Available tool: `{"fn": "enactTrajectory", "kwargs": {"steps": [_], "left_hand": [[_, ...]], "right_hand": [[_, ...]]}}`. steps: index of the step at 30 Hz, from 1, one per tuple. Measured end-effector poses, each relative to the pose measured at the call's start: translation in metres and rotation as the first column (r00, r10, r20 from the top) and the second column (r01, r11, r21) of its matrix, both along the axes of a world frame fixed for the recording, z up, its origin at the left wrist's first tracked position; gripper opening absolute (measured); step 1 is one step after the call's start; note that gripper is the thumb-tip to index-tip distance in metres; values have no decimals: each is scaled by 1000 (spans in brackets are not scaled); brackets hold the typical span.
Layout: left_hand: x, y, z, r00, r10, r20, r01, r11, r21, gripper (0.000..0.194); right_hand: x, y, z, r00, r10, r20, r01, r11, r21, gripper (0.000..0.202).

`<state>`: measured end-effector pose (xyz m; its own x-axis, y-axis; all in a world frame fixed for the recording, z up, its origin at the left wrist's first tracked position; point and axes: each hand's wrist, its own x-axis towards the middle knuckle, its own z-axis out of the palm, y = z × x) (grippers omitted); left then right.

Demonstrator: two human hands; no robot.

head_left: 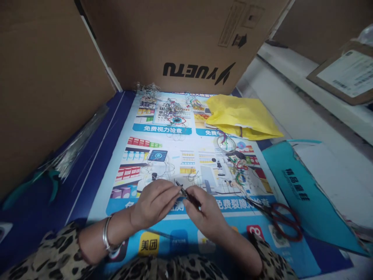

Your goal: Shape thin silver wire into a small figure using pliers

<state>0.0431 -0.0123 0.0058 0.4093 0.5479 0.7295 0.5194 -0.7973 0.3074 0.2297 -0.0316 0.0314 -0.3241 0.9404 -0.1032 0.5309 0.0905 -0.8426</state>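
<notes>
My right hand (204,210) is closed around what looks like small dark-handled pliers (189,195), their metal tip pointing up and to the left. Close against that tip, my left hand (157,202) has its fingers pinched together; whatever is between them is too small to make out. Thin wire pieces (192,177) lie on the printed sheet (99,194) just beyond both hands. To the right are coloured wire bits (240,171) and a coiled wire ring (226,143). Red-handled scissors (287,221) rest at the right, their blades toward my right hand.
Cardboard panels (131,46) stand at the back and left. Wire tangles (171,109) lie at the far side. A yellow bag (241,114) and a teal card (303,186) sit at the right. On the left are teal-handled pliers (29,186) and a bundle of straight wires (78,144).
</notes>
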Motion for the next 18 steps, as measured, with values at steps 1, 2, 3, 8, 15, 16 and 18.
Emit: {"fn": "enactTrajectory", "kwargs": {"steps": [1,2,3,8,15,16,18], "left_hand": [[-1,0,0,1000,-9,9,9,1000,-7,33],[-1,0,1,1000,-16,23,16,1000,-18,35],[-2,0,2,999,-25,38,27,999,-36,37],[-8,6,14,986,26,162,9,978,-209,33],[-10,20,29,888,332,319,-50,758,-651,13],[-10,20,29,885,332,327,-23,732,-681,14],[-8,19,28,894,316,317,3,704,-711,16]], "right_hand": [[0,0,0,1000,5,-10,-5,1000,-7,5],[0,0,-1,1000,8,-19,-8,1000,-13,5],[0,0,-1,1000,11,-29,-12,1000,-23,5],[5,3,6,991,62,-118,-82,982,-171,7],[13,8,9,898,9,-441,-236,854,-463,18],[13,9,9,888,6,-460,-241,858,-453,19],[13,10,10,878,6,-478,-237,874,-424,20]]}}
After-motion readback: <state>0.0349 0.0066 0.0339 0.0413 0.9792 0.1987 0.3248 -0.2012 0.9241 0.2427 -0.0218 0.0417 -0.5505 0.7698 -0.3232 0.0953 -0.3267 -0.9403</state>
